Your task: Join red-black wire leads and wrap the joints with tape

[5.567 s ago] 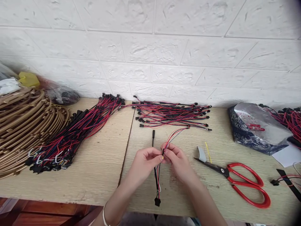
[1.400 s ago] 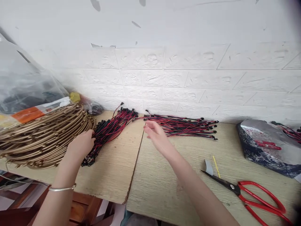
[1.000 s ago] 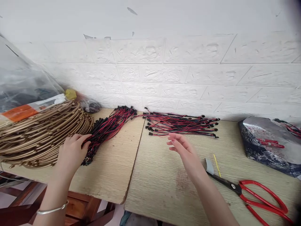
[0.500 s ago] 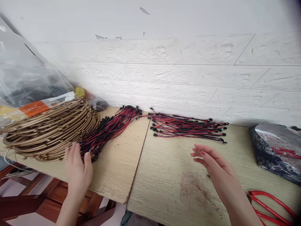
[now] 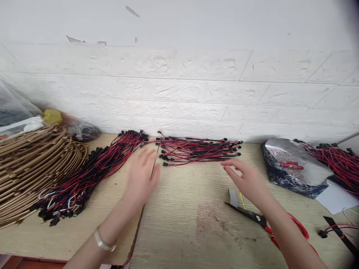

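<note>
Blurred by motion, my left hand (image 5: 143,175) hovers over the board seam with its fingers apart and nothing visible in it. My right hand (image 5: 246,179) is open too, thumb and fingers parted, just below the right end of a row of red-and-black wires (image 5: 199,149) with black connectors. That row lies sideways along the wall. Left of my left hand, a larger wire bundle (image 5: 95,164) runs diagonally across the table. Scissors (image 5: 258,218) with red handles lie partly under my right forearm, beside a small grey piece (image 5: 233,198).
Stacked gold-brown hoops (image 5: 33,168) fill the left side. A dark patterned bag (image 5: 294,168) holding red items stands at the right. Behind it are more red wires (image 5: 339,164). A black strip (image 5: 340,235) and loose wires lie at the lower right.
The view has swung to the right. My left hand has moved away from the diagonal bundle toward the sideways row. My right hand is nearer that row, and both hands remain open.
</note>
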The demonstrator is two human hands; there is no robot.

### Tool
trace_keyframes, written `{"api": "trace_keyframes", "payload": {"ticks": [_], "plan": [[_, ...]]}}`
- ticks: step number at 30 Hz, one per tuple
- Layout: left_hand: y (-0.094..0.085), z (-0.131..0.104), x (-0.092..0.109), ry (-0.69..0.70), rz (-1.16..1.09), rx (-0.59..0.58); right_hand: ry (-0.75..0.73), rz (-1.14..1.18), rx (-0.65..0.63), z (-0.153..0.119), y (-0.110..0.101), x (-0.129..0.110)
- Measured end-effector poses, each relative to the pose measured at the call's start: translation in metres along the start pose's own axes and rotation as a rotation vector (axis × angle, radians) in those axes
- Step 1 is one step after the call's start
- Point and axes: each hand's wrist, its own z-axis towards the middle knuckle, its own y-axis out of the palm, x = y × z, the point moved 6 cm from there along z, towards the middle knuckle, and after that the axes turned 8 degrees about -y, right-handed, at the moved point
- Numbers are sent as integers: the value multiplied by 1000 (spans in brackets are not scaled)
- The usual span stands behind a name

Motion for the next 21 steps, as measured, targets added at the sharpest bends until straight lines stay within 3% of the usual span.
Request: {"api": "trace_keyframes", "payload": {"ticks": [1,3,5,7,13,21], "plan": [[24,10,17,68,-52,-111,-40,-152,-32,17,6,8],[69,24,38,125,-70,-303,-5,-238,-10,47,11,35],[102,33,42,91,-40,-406,19,-284,17,65,10,62],[121,35,38,75,-30,-437,39,-317,38,71,6,84],[133,27,22,82,-39,-458,52,-359,-11,60,2,113],[132,26,21,75,-99,-459,-55,-400,-15,72,-1,94]]}}
